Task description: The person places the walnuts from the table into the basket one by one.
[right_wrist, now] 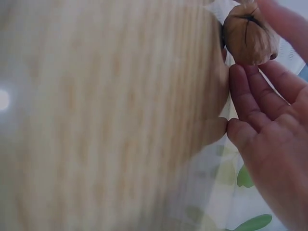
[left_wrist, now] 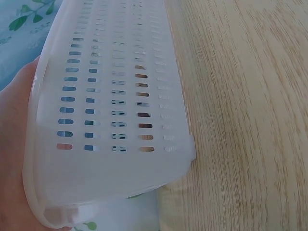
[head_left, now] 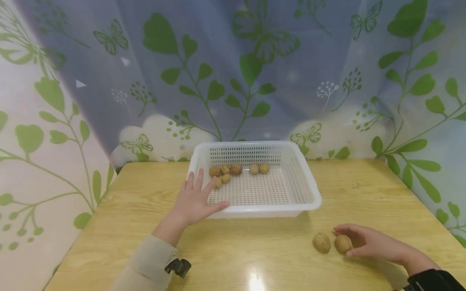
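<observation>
A white slotted plastic basket (head_left: 251,208) stands on the table with several walnuts (head_left: 236,169) inside, most of them toward its back left. My left hand (head_left: 194,202) rests on the basket's left front corner, fingers spread and straight. The left wrist view has that hand (left_wrist: 12,154) along the rim, beside the slotted side wall. To the right of the basket, my right hand (head_left: 376,244) grips a walnut (head_left: 343,244) between thumb and fingers, low over the table. Just left of it lies another walnut (head_left: 322,243). The right wrist view shows one cracked-looking walnut (right_wrist: 250,36) at the fingertips.
The wooden table (head_left: 218,254) reaches back to a patterned curtain (head_left: 225,81) with leaves and butterflies, close behind the basket. More patterned cloth (head_left: 47,182) hangs along the left side. A dark strap (head_left: 177,266) is on the left sleeve.
</observation>
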`<action>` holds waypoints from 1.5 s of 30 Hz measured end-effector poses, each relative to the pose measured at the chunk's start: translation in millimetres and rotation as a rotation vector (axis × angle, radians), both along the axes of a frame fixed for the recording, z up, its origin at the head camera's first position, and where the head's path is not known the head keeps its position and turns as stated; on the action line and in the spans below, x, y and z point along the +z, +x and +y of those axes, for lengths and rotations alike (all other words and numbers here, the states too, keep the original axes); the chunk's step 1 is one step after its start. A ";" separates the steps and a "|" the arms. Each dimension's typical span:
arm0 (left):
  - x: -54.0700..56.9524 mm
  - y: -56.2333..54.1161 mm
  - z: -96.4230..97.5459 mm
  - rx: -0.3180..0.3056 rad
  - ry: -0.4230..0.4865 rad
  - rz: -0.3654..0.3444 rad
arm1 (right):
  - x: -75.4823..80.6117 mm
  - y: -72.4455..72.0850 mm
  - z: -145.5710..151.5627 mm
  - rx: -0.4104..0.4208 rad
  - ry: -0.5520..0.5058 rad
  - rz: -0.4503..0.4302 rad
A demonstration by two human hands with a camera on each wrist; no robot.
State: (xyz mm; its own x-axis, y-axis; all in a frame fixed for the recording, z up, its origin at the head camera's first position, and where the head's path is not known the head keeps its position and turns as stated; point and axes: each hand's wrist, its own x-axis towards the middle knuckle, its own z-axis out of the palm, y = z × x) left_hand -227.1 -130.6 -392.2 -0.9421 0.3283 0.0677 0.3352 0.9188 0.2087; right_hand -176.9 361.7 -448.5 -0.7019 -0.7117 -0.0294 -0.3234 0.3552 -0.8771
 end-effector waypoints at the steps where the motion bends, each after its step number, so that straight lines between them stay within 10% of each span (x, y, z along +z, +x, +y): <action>1: 0.6 0.2 -0.1 0.000 0.005 -0.002 | 0.6 -0.5 0.2 -0.001 0.006 0.012; 23: 4.8 5.2 11.8 0.008 0.031 -0.018 | 7.3 0.0 -0.6 -0.172 0.097 -0.083; 33: 2.7 6.4 9.8 0.020 0.032 -0.013 | 81.7 -15.0 -29.2 -0.350 0.060 0.044; 45: 5.5 8.1 11.5 0.010 0.035 -0.003 | 138.9 -68.1 -109.5 -0.275 0.105 0.068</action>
